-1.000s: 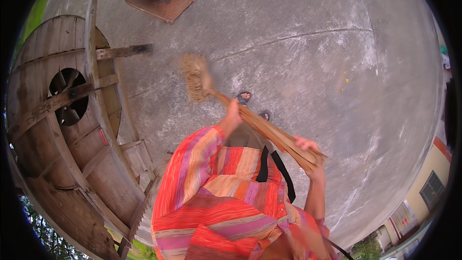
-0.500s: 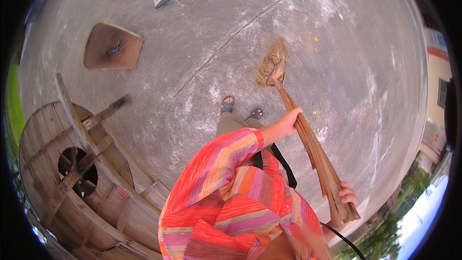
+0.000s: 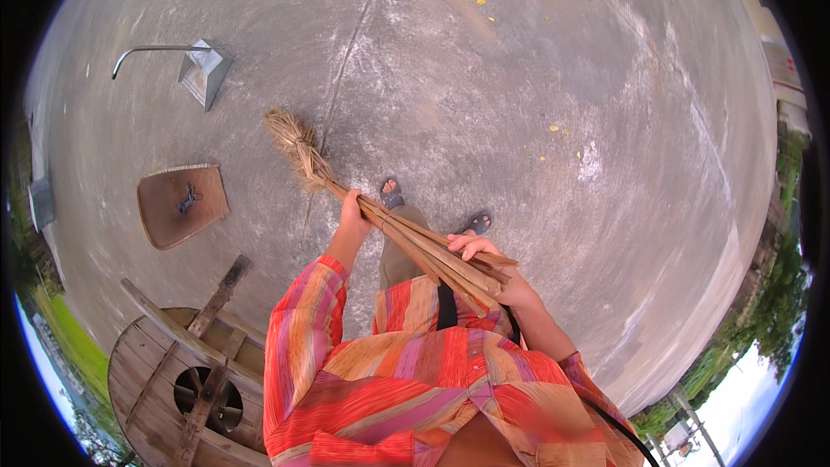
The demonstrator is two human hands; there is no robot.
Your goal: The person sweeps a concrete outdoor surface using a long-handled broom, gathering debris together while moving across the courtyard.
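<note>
A straw broom [image 3: 406, 229] slants across in front of me, its handle a bundle of split brown stalks. Its bushy straw head [image 3: 294, 140] points to the far left, over the concrete. My left hand [image 3: 352, 210] is wrapped around the handle just behind the head. Close to my body, my right hand [image 3: 475, 251] grips the splayed upper end of the handle, fingers lying over the stalks. Part of the right palm is hidden by them.
A metal dustpan [image 3: 204, 76] with a long bent handle lies far left. Nearer is a shallow woven tray [image 3: 169, 203] holding a small dark item. A wooden machine [image 3: 164, 372] with a round opening stands near left. Yellow leaves [image 3: 554, 129] dot the concrete floor [image 3: 484, 95].
The broom has swung from my right side across to the left, its head now left of my feet. Both hands have moved left with it, and my view has turned.
</note>
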